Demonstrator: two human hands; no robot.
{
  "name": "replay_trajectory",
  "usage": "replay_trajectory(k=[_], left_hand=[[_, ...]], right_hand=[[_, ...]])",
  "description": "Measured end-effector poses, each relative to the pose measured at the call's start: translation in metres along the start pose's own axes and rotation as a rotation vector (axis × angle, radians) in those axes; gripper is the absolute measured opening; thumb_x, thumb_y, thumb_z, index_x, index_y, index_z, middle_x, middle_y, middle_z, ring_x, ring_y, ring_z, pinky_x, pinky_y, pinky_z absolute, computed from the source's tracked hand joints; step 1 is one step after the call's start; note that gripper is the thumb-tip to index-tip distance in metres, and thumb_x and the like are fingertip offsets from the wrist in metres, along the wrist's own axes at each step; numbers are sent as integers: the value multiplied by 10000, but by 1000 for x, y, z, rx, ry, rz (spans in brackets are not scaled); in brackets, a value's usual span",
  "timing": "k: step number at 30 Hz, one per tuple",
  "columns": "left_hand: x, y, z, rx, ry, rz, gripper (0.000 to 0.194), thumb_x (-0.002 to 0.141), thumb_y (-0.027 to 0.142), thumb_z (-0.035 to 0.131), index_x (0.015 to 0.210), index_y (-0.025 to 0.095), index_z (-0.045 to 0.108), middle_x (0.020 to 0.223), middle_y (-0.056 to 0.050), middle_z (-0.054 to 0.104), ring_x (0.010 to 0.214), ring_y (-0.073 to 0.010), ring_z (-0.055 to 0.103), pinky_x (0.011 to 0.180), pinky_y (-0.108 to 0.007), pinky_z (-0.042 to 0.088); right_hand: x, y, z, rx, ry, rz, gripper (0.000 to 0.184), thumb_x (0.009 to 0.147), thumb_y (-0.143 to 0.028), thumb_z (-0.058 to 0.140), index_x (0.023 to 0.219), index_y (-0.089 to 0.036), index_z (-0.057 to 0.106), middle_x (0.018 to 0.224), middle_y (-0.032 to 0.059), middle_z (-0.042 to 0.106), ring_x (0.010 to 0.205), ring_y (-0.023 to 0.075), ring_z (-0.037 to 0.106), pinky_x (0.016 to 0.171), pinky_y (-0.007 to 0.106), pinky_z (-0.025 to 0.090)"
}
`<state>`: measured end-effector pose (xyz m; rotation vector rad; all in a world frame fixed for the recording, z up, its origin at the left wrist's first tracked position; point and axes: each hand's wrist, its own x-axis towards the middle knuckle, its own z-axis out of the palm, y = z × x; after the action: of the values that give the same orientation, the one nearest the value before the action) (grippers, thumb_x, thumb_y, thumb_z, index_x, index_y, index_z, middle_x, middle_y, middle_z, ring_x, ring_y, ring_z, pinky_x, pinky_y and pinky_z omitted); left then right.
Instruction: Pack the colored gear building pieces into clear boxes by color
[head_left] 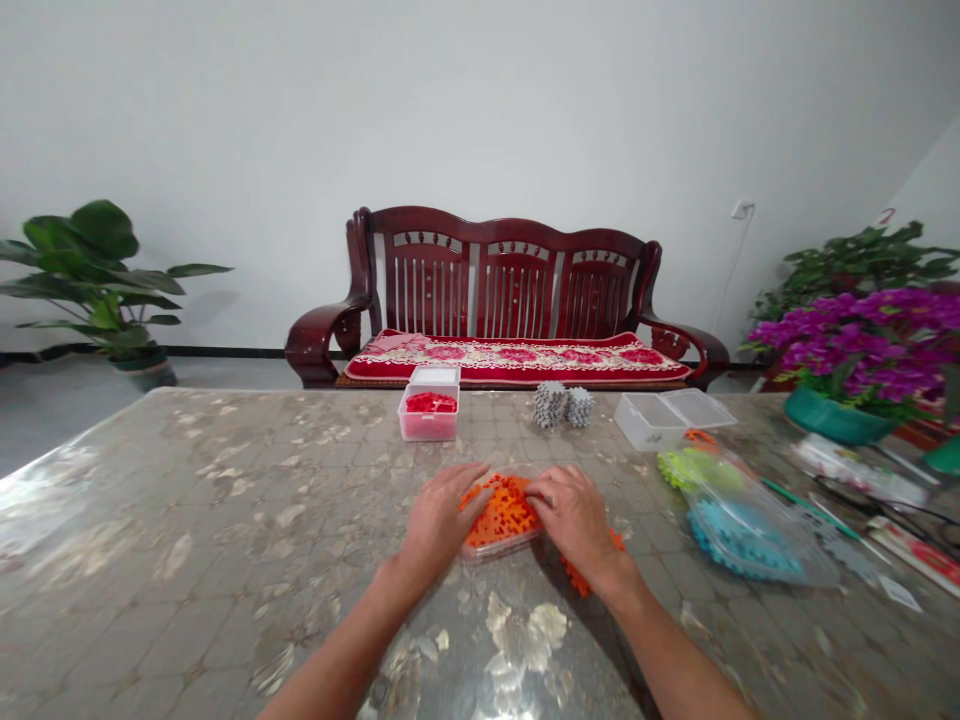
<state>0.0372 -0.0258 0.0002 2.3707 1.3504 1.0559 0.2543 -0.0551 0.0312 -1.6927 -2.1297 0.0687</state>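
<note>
Directly in front of me, a shallow clear plastic box (504, 547) holds a heap of small orange toothed plastic pieces (501, 512). My left hand (442, 512) grips the box's left side, its thumb over the pieces and its fingers along the far left edge. With fingers bent and pinched together, my right hand (573, 512) is at the right part of the heap; its fingertips seem to hold an orange piece, partly hidden. Beneath my right wrist, more orange pieces joined together (576, 577) lie on the table, mostly covered by the hand and forearm.
Beyond my hands stand an open box of red pieces (429, 418), two grey stacks (550, 405) and an open clear box (646, 422). At right lie yellow-green pieces (679, 468), blue pieces (739, 540) under a clear lid, a green pencil-like stick (799, 500) and a flower pot (836, 415).
</note>
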Motion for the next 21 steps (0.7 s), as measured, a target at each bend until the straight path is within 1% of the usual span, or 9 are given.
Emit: replay_trajectory(k=[1, 3, 5, 6, 7, 10, 13, 16, 21], left_hand=[[-6, -4, 2, -36, -5, -38, 368, 904, 269, 652, 1269, 222, 641, 1259, -94, 698, 1154, -258, 667, 1030, -434, 526], [-18, -9, 8, -99, -24, -104, 678, 776, 309, 780, 1400, 218, 531, 1416, -136, 575, 1300, -299, 565, 1098, -480, 469], [-27, -11, 16, -143, -67, -145, 972, 628, 328, 876, 1481, 201, 427, 1510, -184, 445, 1410, -353, 439, 1138, -521, 417], [-29, -10, 19, -158, -93, -153, 1063, 579, 319, 896, 1504, 193, 387, 1534, -200, 396, 1443, -371, 385, 1152, -533, 396], [-31, -9, 20, -167, -116, -156, 1111, 555, 305, 901, 1517, 186, 358, 1550, -211, 358, 1464, -381, 346, 1161, -541, 379], [-29, -3, 17, -150, -162, -154, 1091, 574, 284, 875, 1520, 176, 343, 1569, -228, 306, 1471, -383, 332, 1169, -540, 364], [-21, 2, 8, -70, -228, -143, 1034, 555, 326, 890, 1474, 197, 432, 1561, -226, 337, 1441, -402, 380, 1147, -531, 394], [-12, 7, 0, 42, -283, -131, 1021, 522, 375, 910, 1442, 233, 489, 1535, -214, 396, 1414, -418, 417, 1129, -533, 407], [-5, 11, -3, 148, -356, -140, 960, 563, 407, 888, 1437, 275, 514, 1534, -205, 412, 1407, -437, 419, 1116, -569, 393]], right_hand=[[0, 0, 1, -1, 2, -2, 122, 904, -238, 662, 932, -276, 775, 956, 20, 732, 958, 210, 582, 876, 322, 398], [1, -1, 2, -1, 2, -5, 125, 896, -215, 660, 909, -265, 774, 946, 19, 737, 954, 210, 587, 880, 324, 402], [2, 0, 4, 22, 11, -2, 134, 886, -200, 654, 879, -263, 772, 929, 17, 740, 949, 209, 595, 883, 326, 408], [2, 2, 4, 49, 24, 6, 141, 883, -199, 648, 871, -265, 772, 929, 16, 742, 951, 208, 602, 886, 326, 413], [3, 5, 5, 88, 44, 18, 149, 882, -202, 638, 868, -267, 771, 933, 16, 742, 956, 207, 610, 893, 327, 418], [2, 23, 5, 239, 129, 74, 181, 879, -229, 589, 887, -258, 767, 951, 31, 740, 954, 199, 642, 897, 321, 450], [-2, 47, 2, 347, 179, 143, 217, 861, -273, 549, 896, -228, 758, 954, 56, 737, 921, 206, 667, 852, 322, 484], [-12, 66, 2, 367, 161, 184, 252, 838, -319, 532, 884, -221, 760, 949, 66, 742, 899, 221, 679, 832, 339, 492], [-31, 84, 5, 351, 109, 254, 286, 817, -361, 523, 883, -227, 767, 948, 64, 743, 872, 231, 686, 820, 355, 498]])
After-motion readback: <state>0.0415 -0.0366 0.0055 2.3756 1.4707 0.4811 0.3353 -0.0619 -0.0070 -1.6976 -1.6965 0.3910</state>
